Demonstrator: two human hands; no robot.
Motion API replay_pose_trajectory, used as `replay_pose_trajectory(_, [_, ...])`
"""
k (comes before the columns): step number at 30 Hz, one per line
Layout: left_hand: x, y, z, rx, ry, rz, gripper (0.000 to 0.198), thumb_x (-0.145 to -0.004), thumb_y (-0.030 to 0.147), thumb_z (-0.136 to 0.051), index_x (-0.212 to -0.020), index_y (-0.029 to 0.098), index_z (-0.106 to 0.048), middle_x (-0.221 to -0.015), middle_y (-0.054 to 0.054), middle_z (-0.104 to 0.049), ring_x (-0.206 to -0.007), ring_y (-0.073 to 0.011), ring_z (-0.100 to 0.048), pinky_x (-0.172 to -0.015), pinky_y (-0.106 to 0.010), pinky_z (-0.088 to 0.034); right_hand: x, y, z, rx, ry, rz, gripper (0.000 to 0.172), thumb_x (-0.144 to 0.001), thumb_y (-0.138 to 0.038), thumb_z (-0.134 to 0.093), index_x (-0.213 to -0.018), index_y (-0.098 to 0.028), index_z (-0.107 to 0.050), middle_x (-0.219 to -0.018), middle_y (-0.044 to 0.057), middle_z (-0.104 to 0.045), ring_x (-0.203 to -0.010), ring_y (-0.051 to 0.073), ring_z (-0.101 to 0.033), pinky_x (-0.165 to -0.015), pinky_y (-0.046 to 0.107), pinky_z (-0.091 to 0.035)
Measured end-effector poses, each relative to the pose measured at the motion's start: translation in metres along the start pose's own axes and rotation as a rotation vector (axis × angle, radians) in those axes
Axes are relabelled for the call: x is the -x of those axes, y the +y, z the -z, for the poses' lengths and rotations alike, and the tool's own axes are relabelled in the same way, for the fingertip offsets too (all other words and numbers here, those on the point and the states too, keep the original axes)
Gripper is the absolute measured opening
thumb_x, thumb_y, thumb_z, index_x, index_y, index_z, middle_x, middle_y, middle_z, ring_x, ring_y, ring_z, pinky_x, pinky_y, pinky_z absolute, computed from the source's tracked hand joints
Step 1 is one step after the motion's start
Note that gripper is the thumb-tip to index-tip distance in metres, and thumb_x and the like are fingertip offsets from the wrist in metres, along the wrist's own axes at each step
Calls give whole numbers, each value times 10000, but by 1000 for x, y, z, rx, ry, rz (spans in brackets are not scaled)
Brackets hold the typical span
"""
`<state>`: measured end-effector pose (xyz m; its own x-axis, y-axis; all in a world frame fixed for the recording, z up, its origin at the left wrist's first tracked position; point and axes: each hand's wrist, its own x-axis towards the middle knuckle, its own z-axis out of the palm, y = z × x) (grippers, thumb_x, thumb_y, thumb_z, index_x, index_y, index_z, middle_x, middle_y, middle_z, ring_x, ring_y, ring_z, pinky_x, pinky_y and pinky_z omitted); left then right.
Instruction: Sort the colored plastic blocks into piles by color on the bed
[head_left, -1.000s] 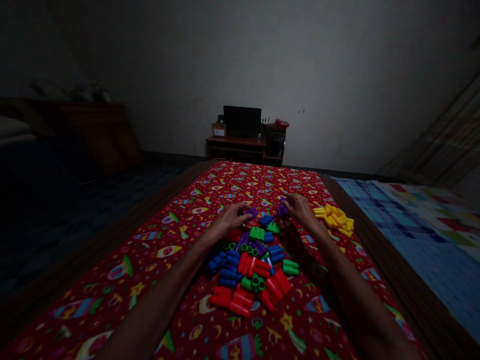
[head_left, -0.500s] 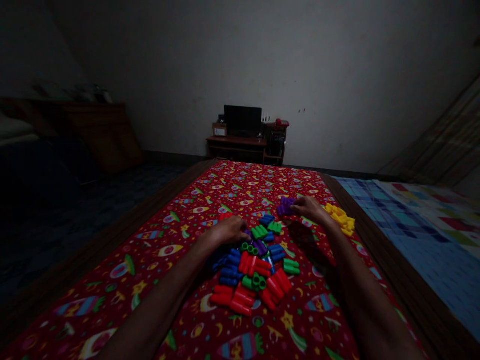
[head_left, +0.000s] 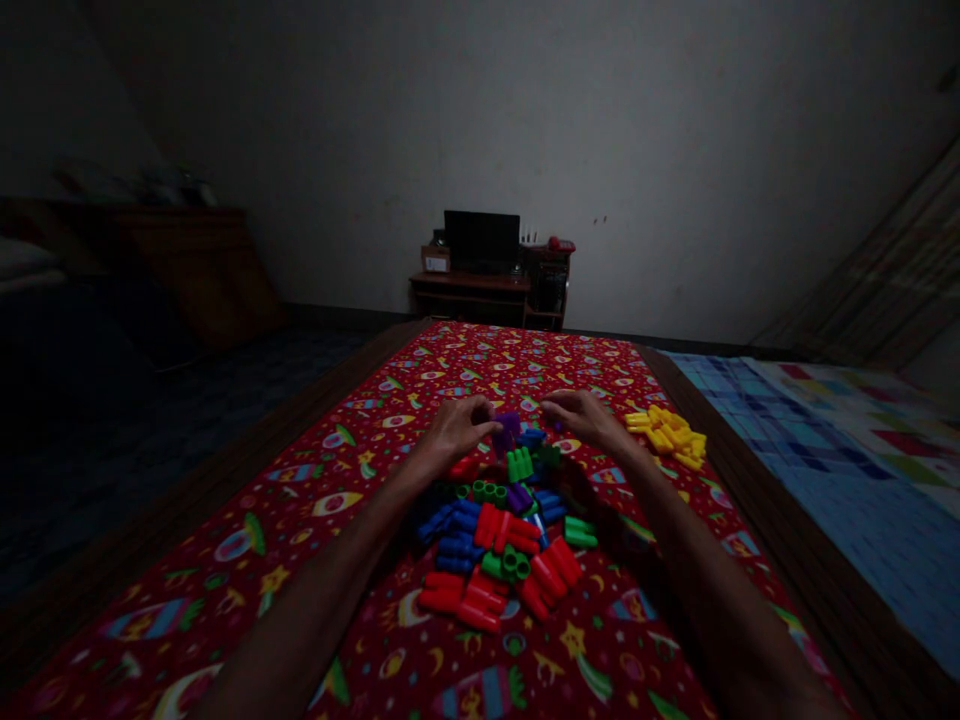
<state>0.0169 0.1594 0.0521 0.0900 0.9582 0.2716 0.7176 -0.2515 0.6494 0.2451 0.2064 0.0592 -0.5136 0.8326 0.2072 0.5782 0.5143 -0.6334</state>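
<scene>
Pretty dim room here: grey wall [head_left: 337, 110] across the top of the frame, a monitor [head_left: 481, 240] on a desk [head_left: 450, 284] at upper centre, and a red patterned cloth [head_left: 405, 660] spread out from the bottom edge to the middle. My left hand [head_left: 454, 428], just left of centre, has a purple block [head_left: 507, 431] pinched between thumb and fingers, just above the mixed heap [head_left: 504, 528]. My right hand [head_left: 589, 418] is right of centre, fingers curled and pointing in toward the left one. A purple bit [head_left: 557, 426] peeks out under it, but I honestly can't tell if I'm gripping anything there.

Progress-wise, I'd call yellow done: the yellow pile [head_left: 673, 440] sits by itself right of centre. Purple looks partway, since another purple block [head_left: 517, 497] lies in the heap. Red, blue and green are all jumbled together at lower centre, so that's most of it left.
</scene>
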Motion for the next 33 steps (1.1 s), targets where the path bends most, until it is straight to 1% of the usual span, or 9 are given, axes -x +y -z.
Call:
replay_pose_trajectory(2, [3,6,-4,47,18,-26,130,-712,297,-657,-740,173,-629,-689,14,-656,-651,-142,-597,-621,-234,-440,1,-20,-13,-92,-83,121,364,-887,-410,-503,-996,-132,-712,-833,61,-718,-718,164,-626,-611,224,-414])
replay_pose_trajectory(5, [5,13,-7,76,24,-37,105,-725,270,-652,-732,172,-613,-681,19,-649,-640,-133,-591,-625,-232,-445,4,-35,-22,-101,-64,175,345,-848,-427,-564,-938,-130,-715,-785,45,-699,-691,149,-598,-598,217,-388])
replay_pose_trajectory(11, [4,17,-9,146,55,-17,143,-746,267,-640,-855,189,-592,-743,9,-650,-713,-154,-618,-683,-260,-472,0,-26,-21,-445,-98,94,440,-738,-553,-637,-841,-130,-704,-709,18,-658,-651,140,-572,-582,224,-399])
replay_pose_trajectory(14, [4,13,-15,319,-31,45,359,-762,337,-628,-1079,180,-563,-864,-29,-679,-761,-177,-646,-661,-273,-490,-2,-23,-24,-599,-25,29,488,-684,-592,-662,-854,-136,-698,-669,5,-628,-606,123,-544,-568,227,-410])
replay_pose_trajectory(17, [6,9,-20,294,-180,61,284,-769,391,-594,-918,152,-634,-758,-24,-679,-692,-182,-631,-600,-258,-467,-4,-21,-26,-636,36,-17,482,-666,-588,-675,-846,-141,-693,-642,-5,-609,-586,115,-530,-577,234,-431])
replay_pose_trajectory(20, [8,9,-20,141,-192,29,298,-798,399,-524,-661,150,-612,-599,-1,-619,-595,-154,-568,-539,-232,-401,-7,-13,-22,-609,135,-57,472,-691,-552,-658,-911,-136,-694,-723,23,-661,-630,136,-572,-601,248,-458])
replay_pose_trajectory(25, [9,12,-16,-47,-136,56,316,-757,415,-577,-569,163,-542,-524,25,-527,-525,-122,-473,-478,-222,-282,-13,32,-12,-335,501,-144,450,-757,-485,-584,-983,-115,-706,-905,105,-722,-826,221,-654,-738,313,-498])
replay_pose_trajectory(29, [8,10,-16,-58,-129,49,304,-750,430,-589,-604,163,-574,-537,33,-516,-543,-124,-479,-486,-222,-279,-10,68,-11,-81,494,-248,424,-804,-450,-532,-992,-122,-724,-967,118,-732,-921,250,-666,-797,343,-498])
replay_pose_trajectory(33, [8,6,-19,-70,-140,38,308,-753,445,-580,-646,158,-610,-555,32,-540,-562,-126,-496,-498,-217,-293,-6,73,0,25,558,-310,406,-806,-333,-524,-1086,-96,-697,-1072,143,-712,-997,261,-656,-862,363,-489])
